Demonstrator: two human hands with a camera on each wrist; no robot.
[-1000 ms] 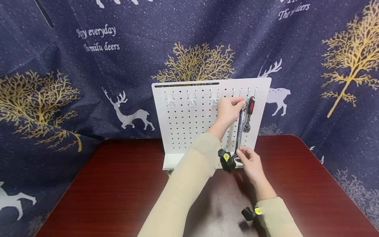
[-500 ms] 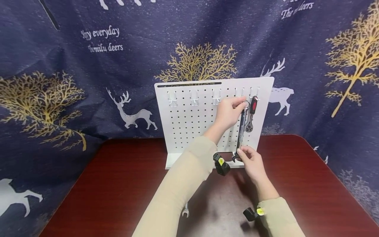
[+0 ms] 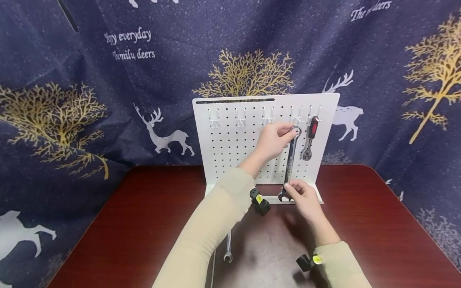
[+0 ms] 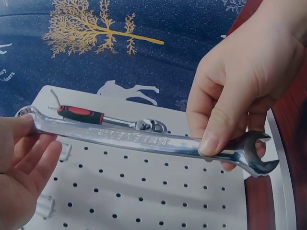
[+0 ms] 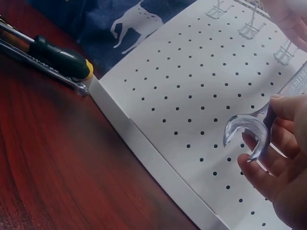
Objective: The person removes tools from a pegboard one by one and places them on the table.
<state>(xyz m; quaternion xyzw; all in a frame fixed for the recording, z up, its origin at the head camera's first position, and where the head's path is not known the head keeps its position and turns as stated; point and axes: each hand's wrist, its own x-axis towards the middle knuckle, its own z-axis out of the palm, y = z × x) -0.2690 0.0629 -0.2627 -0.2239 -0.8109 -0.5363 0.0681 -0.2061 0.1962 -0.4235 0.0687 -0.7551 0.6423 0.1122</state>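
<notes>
A chrome combination wrench (image 3: pixel 290 160) stands nearly upright in front of the white pegboard (image 3: pixel 230 150). My left hand (image 3: pixel 271 140) pinches its ring end. Lower down, my right hand (image 3: pixel 306 200) grips the shaft with thumb and fingers, just above the open-end jaw. The left wrist view has the whole wrench (image 4: pixel 144 140) lying across both hands. In the right wrist view the open end (image 5: pixel 247 132) shows between me and the board. The ring end sits just below a white wire hook (image 3: pixel 297 119), apart from it as far as I can tell.
A ratchet (image 3: pixel 310 138) with a black and red handle hangs on the rightmost hook. Several more white hooks (image 3: pixel 241 120) line the board's top. Another wrench (image 3: pixel 228 248) lies on the table beside my left sleeve. A screwdriver (image 5: pixel 60 57) lies at the board's left.
The wrench's ring end has come down and away from the hook, which now shows above it. Both hands keep their hold. My left forearm has shifted left, and the wrench on the table shows more.
</notes>
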